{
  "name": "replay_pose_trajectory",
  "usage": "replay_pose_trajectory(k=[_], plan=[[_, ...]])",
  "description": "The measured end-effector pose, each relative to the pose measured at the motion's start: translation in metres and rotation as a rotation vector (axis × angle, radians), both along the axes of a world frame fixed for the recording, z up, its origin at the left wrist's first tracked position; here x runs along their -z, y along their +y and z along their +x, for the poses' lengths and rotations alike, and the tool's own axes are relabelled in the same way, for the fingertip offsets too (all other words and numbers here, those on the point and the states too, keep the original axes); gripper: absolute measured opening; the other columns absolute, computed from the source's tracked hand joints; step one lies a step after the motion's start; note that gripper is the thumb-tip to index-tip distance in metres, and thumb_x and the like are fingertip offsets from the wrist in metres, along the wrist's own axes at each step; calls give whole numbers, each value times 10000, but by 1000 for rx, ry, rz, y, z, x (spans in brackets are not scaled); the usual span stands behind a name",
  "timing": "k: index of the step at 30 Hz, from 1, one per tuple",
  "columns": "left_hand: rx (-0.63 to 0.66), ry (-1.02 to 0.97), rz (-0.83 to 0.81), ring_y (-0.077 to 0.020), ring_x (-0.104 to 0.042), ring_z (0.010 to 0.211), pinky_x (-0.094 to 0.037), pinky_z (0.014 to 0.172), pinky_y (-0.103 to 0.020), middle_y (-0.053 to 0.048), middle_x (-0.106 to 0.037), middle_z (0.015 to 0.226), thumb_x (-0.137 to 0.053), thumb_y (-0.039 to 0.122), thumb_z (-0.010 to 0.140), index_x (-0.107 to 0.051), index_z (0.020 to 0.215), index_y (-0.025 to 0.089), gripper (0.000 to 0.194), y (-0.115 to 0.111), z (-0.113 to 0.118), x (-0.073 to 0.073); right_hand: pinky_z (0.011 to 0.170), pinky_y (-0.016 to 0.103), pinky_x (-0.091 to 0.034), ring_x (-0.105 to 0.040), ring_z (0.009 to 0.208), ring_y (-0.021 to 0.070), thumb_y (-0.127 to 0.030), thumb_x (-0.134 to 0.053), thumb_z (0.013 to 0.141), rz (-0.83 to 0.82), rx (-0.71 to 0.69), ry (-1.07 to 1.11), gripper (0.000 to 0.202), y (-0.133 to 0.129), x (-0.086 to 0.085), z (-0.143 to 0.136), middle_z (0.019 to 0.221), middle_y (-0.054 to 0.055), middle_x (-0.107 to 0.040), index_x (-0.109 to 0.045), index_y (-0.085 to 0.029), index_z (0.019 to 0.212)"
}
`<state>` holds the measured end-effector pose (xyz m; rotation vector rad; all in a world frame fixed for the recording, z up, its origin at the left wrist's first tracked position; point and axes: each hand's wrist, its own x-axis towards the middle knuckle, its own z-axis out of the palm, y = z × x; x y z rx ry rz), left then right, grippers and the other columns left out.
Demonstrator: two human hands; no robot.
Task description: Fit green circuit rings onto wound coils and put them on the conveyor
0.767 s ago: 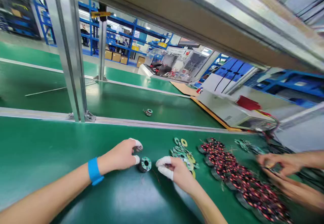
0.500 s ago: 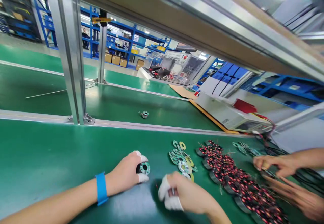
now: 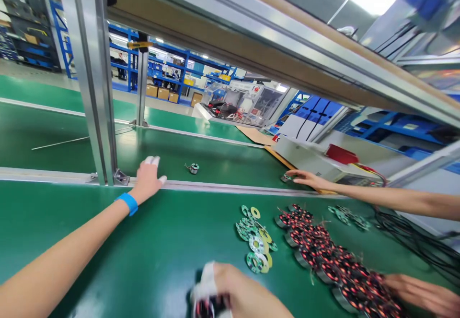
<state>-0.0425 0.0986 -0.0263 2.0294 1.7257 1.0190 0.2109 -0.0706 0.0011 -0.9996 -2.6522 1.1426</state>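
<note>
A wound core [image 3: 203, 310] is sitting in the right hand [image 3: 237, 287], to the left of the heap of wound cores [image 3: 323, 255] and toward the near edge of the view; that grip is clamping round it, white-tipped fingers wrapping its side, and blur is hiding whether the core is carrying a ring board. The left hand [image 3: 147, 179] is hanging far to the left of the heap and beyond it, over the metal rail [image 3: 223, 188], its fingers standing apart with nothing showing between them; whether it is touching the rail cannot be told. Just left of the heap, loose ring boards [image 3: 253, 237] are lying on the green counter [image 3: 161, 251]; more boards [image 3: 348, 216] are lying to its right. Beyond the heap and to its left, past the rail, 1 small core [image 3: 194, 168] is standing with a green top and trailing leads. A co-worker's hand [image 3: 309, 179] is touching a small part [image 3: 286, 178] just beyond the heap, and another hand [image 3: 420, 289] is resting at its right side. Judging by this, few pieces are looking fitted, while most cores are showing bare copper and remaining to be done.
</note>
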Motion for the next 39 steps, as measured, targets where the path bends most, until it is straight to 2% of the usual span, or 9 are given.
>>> replay_pose_trajectory(k=[5,7,13,16,21,26,33,35,39], plan=[[653,-109,-307,-214,-537,1058,-430,937,-318,-93,-546,1213,-616,110,593,-437,1276,157,708,-77,45,8,658,249,-413,-506,706,147,-142,-702,670,108,506,76,374,19,18,10,759,-11,-541,-645,-228,1030],[780,-157,-398,-229,-525,1072,-412,956,-346,-102,-542,1220,-609,115,595,-404,1309,159,744,-96,55,8,629,249,-416,-499,674,144,-115,-663,670,127,595,106,429,20,28,8,737,-14,-530,-618,-222,1083],[788,-150,-359,-230,-555,988,-437,886,-339,-80,-603,1116,-601,146,674,-392,1328,174,687,-104,65,8,537,248,-459,-517,595,132,-128,-614,670,218,746,155,480,12,35,-1,810,11,-584,-531,-205,1137],[780,-100,-300,-235,-549,972,-437,861,-335,-86,-600,1104,-640,162,675,-420,1309,168,672,-104,65,11,613,287,-501,-563,755,181,-173,-692,650,454,640,159,505,10,30,-7,987,61,-598,-558,-239,1132],[813,-9,-219,-210,-536,930,-423,812,-297,-52,-605,1035,-635,184,721,-511,1208,223,504,-107,63,12,601,267,-496,-584,699,165,-174,-561,825,777,483,249,180,14,31,-12,783,43,-672,-676,-240,947],[786,114,-127,-178,-524,795,-385,680,-253,-5,-605,821,-639,201,734,-617,888,229,159,-109,64,8,577,253,-487,-591,671,155,-106,-465,850,789,343,252,250,12,23,-7,760,50,-683,-677,-223,912],[685,216,-103,-194,-514,767,-360,658,-280,-17,-612,770,-606,182,745,-636,868,237,138,-113,64,5,603,285,-472,-580,690,184,-241,-447,839,613,-14,-28,222,-3,11,-17,738,60,-661,-657,-196,895],[677,204,-119,-198,-517,786,-364,674,-285,-18,-621,798,-611,194,748,-631,914,241,174,-113,64,5,646,282,-497,-609,733,178,-271,-427,859,623,120,89,279,3,15,-6,816,59,-682,-627,-207,1042],[688,159,-147,-197,-514,807,-371,684,-279,-13,-619,848,-643,207,723,-616,936,243,217,-112,63,6,791,373,-506,-622,903,226,-195,-395,870,787,745,-62,320,28,22,35,979,113,-679,-629,-177,1087]])
